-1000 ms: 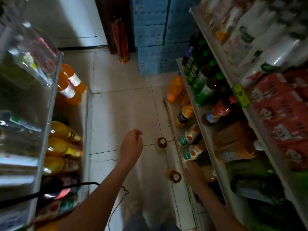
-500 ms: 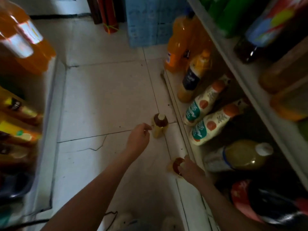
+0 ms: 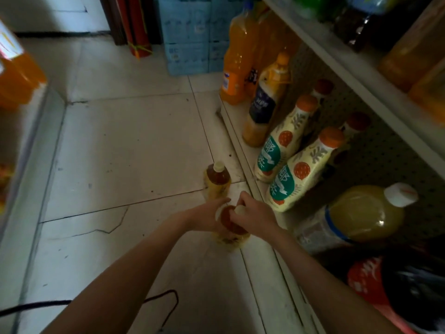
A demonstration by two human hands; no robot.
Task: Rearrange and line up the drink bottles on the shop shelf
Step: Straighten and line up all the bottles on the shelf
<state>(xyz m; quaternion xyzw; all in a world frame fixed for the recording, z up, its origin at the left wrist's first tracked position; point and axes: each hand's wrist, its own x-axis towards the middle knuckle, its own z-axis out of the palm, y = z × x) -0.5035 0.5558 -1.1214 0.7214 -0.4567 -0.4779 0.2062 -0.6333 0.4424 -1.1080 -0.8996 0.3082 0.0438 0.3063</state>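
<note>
A: Head view, entry one. We log the near tea bottle (image 3: 232, 226) upright on the floor tiles (image 3: 132, 145), just beside the front edge of the bottom shelf (image 3: 237, 131). Both hands are on it.

B: We confirm. The left hand (image 3: 207, 216) wraps round its shoulder from the left side. The right hand (image 3: 258, 216) curls over the neck, fingers closed about the pale cap. We record both as grasping, neither as released.

A: And the second tea bottle (image 3: 218, 180)?

B: Upright on the tiles, just beyond the hands and near the same shelf edge. No hand touches it.

A: On the shelf we note the nearer cream bottle (image 3: 298, 174) and the farther cream bottle (image 3: 279, 150), both orange-capped and side by side.

B: Nearer to us than those we see a yellow juice bottle (image 3: 361, 213) with a white cap, then a cola bottle (image 3: 375, 283). At the far end stands an orange soda bottle (image 3: 234, 66).

A: We also note a black cable (image 3: 166, 297) lying on the tiles under the left forearm. Label text is too blurred for us to read.
</note>
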